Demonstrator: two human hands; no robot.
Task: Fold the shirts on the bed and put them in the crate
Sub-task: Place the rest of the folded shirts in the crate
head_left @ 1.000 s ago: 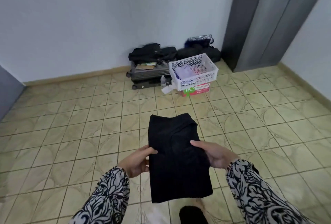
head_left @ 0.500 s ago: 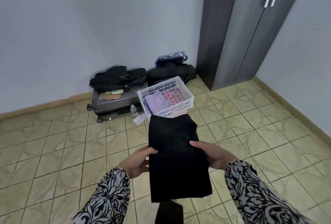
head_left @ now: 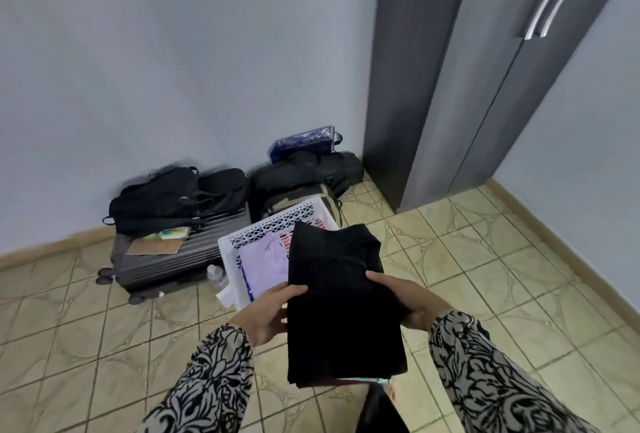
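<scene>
A folded black shirt [head_left: 343, 308] is held flat in front of me, over the near right part of the white lattice crate [head_left: 263, 230]. My left hand [head_left: 270, 311] grips its left edge, thumb on top. My right hand [head_left: 403, 297] grips the right edge the same way. Inside the crate lies a folded lilac shirt [head_left: 265, 266], with something pink-red behind it. The black shirt hides the crate's right half. The bed is out of view.
A grey suitcase [head_left: 166, 263] lies flat left of the crate, with black bags [head_left: 173, 197] on it and a water bottle [head_left: 216, 275] beside it. More dark bags [head_left: 304, 173] stand against the wall. A grey wardrobe [head_left: 485, 69] fills the right corner. Tiled floor all around.
I have come closer to the crate; it went from well ahead to right under the black shirt. Both hands keep the same hold on the shirt.
</scene>
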